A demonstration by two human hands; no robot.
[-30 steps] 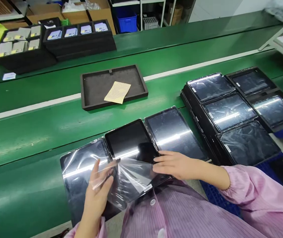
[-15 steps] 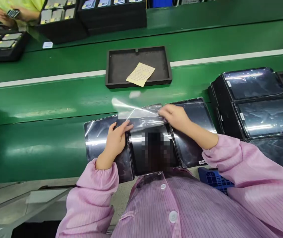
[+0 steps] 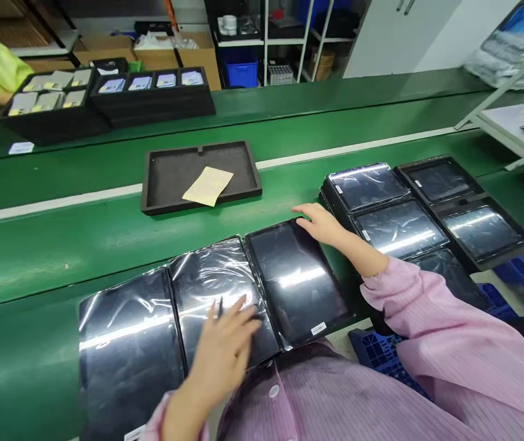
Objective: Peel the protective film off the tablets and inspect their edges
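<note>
though under left hand [image 3: 222, 350], middle screen [image 3: 216, 269] mostly visible

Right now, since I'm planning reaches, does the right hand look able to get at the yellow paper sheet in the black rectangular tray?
Probably yes: between the right hand and the yellow paper sheet I see only green work surface and the low rim of the black rectangular tray, open above.

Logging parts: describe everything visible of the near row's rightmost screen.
The rightmost screen is a glassy-looking black rectangle, face up, with a light streak reflected across it. A white label sits at its near edge. It lies at the front of the green bench, beside the middle screen. The right hand is at its far right corner, seemingly touching.
</note>
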